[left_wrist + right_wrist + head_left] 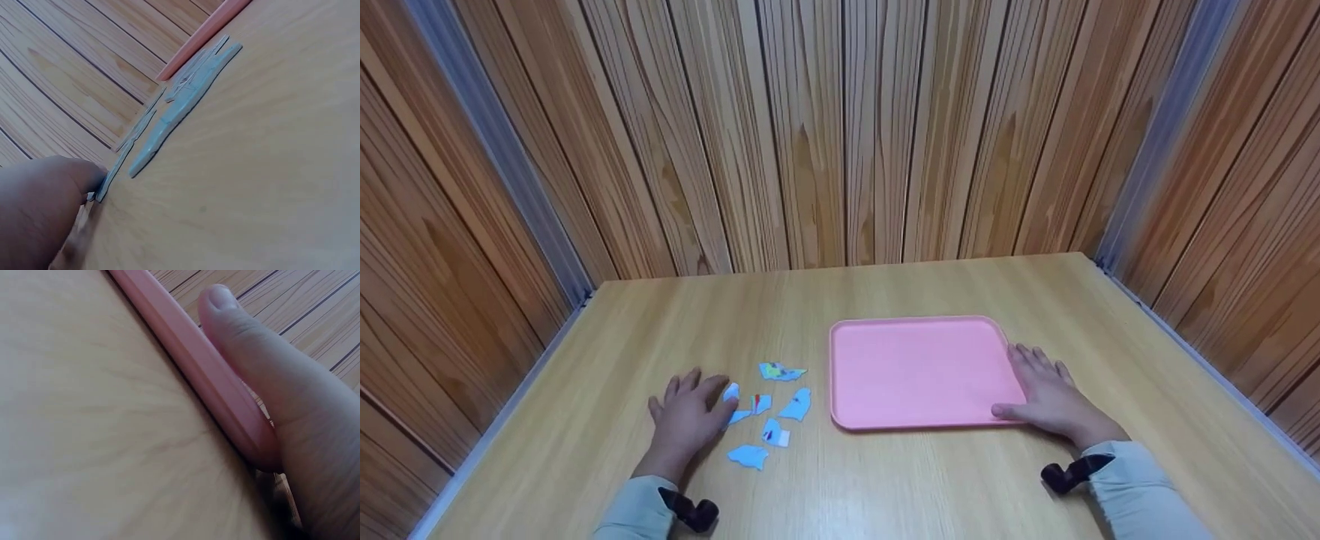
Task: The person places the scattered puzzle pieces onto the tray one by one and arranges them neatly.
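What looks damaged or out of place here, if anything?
The blue pieces left of the pink tray look odd: jagged outlines, scattered at different angles, like fragments. I can't tell if they're broken or made that way. The tray shows no visible damage.

On a table [885, 484], a tray [919, 375] lay right of center, with a scatter of pieces [796, 404] to its left. The rearmost piece [781, 372] sat farthest from the person, the foremost piece [748, 457] closest, the rest between. The left hand [690, 420] was left of the group, thumb and forefinger at the leftmost piece [732, 390]. The right hand [1046, 394] rested at the tray's near right corner, thumb over it. A wall [840, 135] rose behind the table.
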`<state>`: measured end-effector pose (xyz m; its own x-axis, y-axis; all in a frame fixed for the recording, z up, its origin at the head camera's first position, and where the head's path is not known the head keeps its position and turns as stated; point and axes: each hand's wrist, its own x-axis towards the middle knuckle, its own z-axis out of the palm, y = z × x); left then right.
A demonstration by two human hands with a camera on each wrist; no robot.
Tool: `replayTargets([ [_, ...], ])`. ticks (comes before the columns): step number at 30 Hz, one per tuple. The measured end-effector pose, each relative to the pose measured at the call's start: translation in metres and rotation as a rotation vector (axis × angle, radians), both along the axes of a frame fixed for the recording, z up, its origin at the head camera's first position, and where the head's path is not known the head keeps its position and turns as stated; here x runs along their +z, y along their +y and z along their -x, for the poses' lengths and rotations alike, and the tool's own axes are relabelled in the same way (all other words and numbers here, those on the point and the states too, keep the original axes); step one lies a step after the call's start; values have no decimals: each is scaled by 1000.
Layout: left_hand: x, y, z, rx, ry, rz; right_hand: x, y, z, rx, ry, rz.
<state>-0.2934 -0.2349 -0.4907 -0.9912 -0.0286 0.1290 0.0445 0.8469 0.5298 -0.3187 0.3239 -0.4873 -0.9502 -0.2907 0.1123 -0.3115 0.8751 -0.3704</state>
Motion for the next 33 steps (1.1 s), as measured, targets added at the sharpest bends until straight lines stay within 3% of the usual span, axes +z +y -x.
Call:
replayTargets([
  [3, 2, 1, 2, -5, 19, -16, 0, 1, 0, 7, 5, 4],
  [13, 14, 5, 10, 6, -60, -10, -2, 3, 0, 3, 3, 4],
  [25, 15, 5, 16, -5, -40, 10, 2, 1, -3, 13, 23, 26],
  [33, 9, 3, 18, -23, 1, -11, 1, 0, -1, 18, 32, 17],
])
